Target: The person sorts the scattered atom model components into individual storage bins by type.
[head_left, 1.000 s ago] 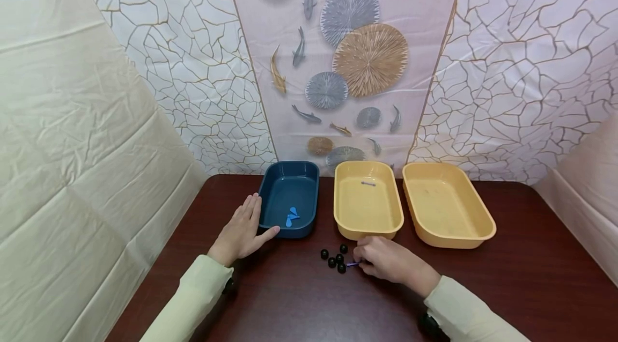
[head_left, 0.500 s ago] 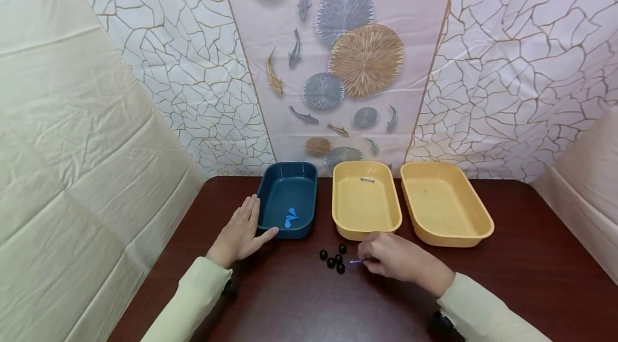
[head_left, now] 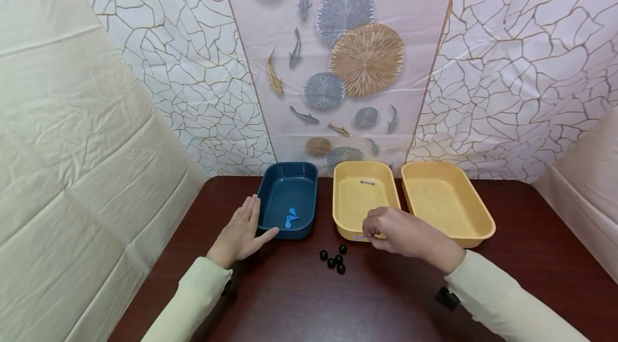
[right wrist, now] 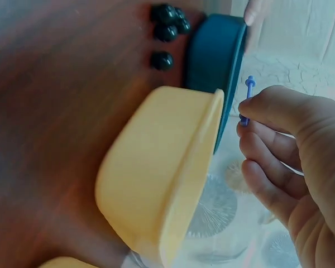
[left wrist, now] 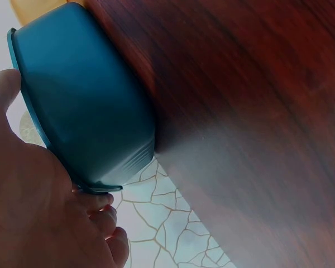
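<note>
My right hand (head_left: 401,232) pinches a small purple rod with knobbed ends (right wrist: 250,85) between thumb and index finger. It hangs over the near rim of the middle yellow tray (head_left: 359,208), as the head view shows. In that tray, toward the far end, lies a similar purple rod (head_left: 367,182). My left hand (head_left: 236,233) rests with straight fingers along the left rim of the dark blue tray (head_left: 289,186), its thumb at the near corner. Several flat blue teardrop-shaped pieces (head_left: 292,217) lie inside the blue tray.
Several shiny black beads or balls (head_left: 331,262) sit in a loose group on the dark wooden table (head_left: 289,304), in front of the gap between the blue and middle trays. A second yellow tray (head_left: 444,202) stands at the right. A patterned cloth (head_left: 323,133) hangs behind the table.
My right hand has lifted the purple rod from beside the black balls and moved it up and away to the middle yellow tray's near rim. My left hand stays in place.
</note>
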Demonstrator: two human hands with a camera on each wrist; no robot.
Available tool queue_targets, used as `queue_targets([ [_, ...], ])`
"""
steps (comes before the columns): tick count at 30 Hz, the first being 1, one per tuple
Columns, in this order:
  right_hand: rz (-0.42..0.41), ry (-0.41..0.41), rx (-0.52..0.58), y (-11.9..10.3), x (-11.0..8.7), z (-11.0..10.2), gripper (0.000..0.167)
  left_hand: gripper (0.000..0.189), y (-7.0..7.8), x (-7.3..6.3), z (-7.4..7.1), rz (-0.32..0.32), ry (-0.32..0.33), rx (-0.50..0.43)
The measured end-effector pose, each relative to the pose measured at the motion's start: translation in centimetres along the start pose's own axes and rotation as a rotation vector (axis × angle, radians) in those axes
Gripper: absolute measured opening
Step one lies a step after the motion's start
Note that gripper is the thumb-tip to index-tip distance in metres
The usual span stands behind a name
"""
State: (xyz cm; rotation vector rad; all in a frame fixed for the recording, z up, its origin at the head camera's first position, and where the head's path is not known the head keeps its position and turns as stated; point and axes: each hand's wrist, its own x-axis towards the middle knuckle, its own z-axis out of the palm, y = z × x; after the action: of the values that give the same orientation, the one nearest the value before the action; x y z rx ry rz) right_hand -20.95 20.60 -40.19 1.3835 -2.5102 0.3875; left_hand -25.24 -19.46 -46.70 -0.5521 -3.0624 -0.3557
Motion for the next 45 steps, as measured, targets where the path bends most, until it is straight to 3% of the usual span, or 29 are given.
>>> queue_targets([
  [7, 0.023, -0.003, -0.023, 1.1, 1.1, -1.3, 0.024, 0.100, 0.0, 0.0, -0.1, -0.002, -0.003, 0.001],
  [14, 0.084, -0.014, -0.007, 2.2, 2.1, -1.1, 0.021, 0.100, 0.0, 0.0, 0.0, -0.004, -0.005, -0.001],
  [33, 0.143, 0.020, -0.003, 6.4, 3.3, 2.0, 0.016, 0.099, 0.0, 0.0, -0.2, 0.002, 0.002, 0.009],
  [38, 0.173, 0.011, 0.013, 7.6, 3.1, 3.2, 0.016, 0.101, 0.0, 0.1, -0.1, -0.007, -0.024, 0.012],
  [45, 0.210, -0.013, 0.052, 9.0, 3.1, 4.8, 0.018, 0.099, -0.1, 0.1, 0.0, -0.004, -0.004, 0.010],
])
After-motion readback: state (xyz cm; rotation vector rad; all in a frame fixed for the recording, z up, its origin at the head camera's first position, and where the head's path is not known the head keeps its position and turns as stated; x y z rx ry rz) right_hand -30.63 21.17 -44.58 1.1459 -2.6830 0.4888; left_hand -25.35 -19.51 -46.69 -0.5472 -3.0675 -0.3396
